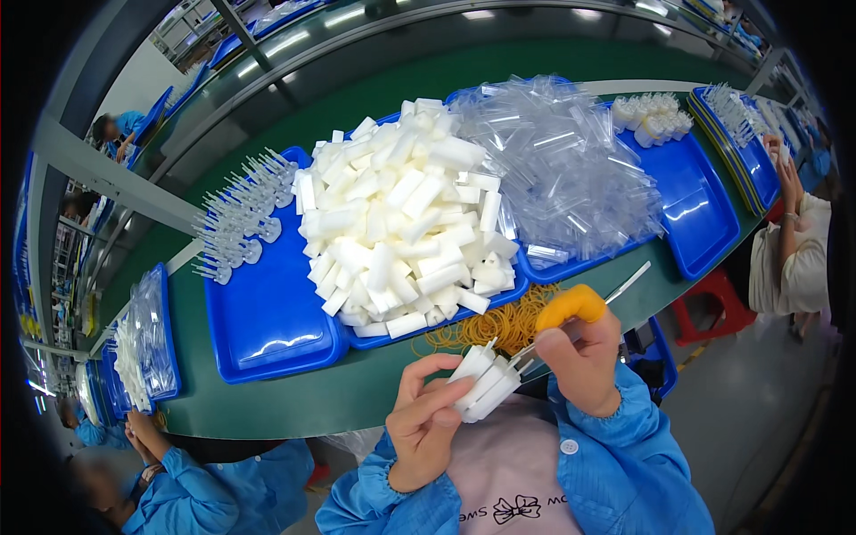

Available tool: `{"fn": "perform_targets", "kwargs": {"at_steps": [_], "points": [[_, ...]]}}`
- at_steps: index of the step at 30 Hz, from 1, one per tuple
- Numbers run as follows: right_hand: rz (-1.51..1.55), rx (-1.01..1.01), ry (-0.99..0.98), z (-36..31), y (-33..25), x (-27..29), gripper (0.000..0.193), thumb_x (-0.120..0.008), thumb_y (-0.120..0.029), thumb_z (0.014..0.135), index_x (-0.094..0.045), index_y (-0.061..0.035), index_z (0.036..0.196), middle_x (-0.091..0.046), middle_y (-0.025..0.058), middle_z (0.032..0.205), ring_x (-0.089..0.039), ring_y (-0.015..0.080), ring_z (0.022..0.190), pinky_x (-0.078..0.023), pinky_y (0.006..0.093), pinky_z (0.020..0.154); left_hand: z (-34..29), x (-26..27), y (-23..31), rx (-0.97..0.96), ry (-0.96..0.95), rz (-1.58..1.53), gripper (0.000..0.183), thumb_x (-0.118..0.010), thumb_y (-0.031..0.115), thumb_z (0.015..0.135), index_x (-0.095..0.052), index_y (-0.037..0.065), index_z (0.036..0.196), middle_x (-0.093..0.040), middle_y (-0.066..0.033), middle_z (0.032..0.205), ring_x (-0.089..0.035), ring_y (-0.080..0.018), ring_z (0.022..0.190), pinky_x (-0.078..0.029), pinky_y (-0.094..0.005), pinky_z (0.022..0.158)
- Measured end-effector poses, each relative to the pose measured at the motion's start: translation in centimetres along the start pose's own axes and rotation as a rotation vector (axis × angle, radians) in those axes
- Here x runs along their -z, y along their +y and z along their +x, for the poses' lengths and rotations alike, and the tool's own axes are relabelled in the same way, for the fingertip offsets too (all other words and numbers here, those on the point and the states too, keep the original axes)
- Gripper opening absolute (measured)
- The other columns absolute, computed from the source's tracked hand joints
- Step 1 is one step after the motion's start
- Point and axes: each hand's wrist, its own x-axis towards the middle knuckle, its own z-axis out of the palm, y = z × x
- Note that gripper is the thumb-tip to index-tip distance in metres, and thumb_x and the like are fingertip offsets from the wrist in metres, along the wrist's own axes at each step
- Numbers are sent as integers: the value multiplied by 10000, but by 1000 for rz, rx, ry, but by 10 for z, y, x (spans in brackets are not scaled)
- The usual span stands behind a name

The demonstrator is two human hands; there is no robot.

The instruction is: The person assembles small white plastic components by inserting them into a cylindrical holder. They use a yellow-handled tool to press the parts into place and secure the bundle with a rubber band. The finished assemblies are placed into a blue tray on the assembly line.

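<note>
My left hand [426, 426] is closed around a small bundle of white blocks [489, 383], foam-like, with thin pale tips sticking out of its upper end. Close to its right side is my right hand [581, 352], with an orange finger cot on the index finger. Thumb and index finger pinch a slim metal tool that looks like tweezers [629, 282]. Its shaft slants up to the right past the hand, and the lower end reaches the bundle's tips. Just beyond both hands lies a loose heap of yellow rubber bands [499, 326] on the green table.
A large pile of white foam blocks [392, 214] fills one blue tray. Clear plastic sleeves [562, 169] heap another. At left, a blue tray [267, 332] bears clear stemmed parts [241, 218]; at right, another blue tray [704, 214] holds white pieces [655, 120]. Co-workers sit on both sides.
</note>
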Motion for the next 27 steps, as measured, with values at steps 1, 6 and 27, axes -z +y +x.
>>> {"fn": "perform_targets", "kwargs": {"at_steps": [1, 6, 27], "points": [[1, -30, -32, 1, 0, -1, 130, -692, -87, 806, -574, -40, 835, -551, -42, 678, -428, -4, 559, -319, 168, 500, 0, 0, 0, 3, 1, -1, 330, -559, 257, 937, -650, -22, 1087, -469, -189, 1242, -601, -206, 900, -477, -288, 762], [-14, -52, -107, 1, 2, -2, 119, -678, -87, 822, -567, -45, 837, -560, -39, 700, -438, -8, 581, -326, 168, 507, 3, 0, 0, 1, 33, 23, 326, -559, 266, 937, -656, -9, 1083, -473, -184, 1239, -591, -196, 890, -470, -281, 755], [-53, -4, -144, 13, 8, -11, 115, -688, -72, 803, -584, -27, 822, -485, -56, 591, -385, -10, 528, -285, 181, 460, 7, -1, 2, -97, -6, 195, 471, -836, 112, 658, -648, -42, 1061, -467, -203, 1235, -627, -261, 960, -529, -330, 803]]}}
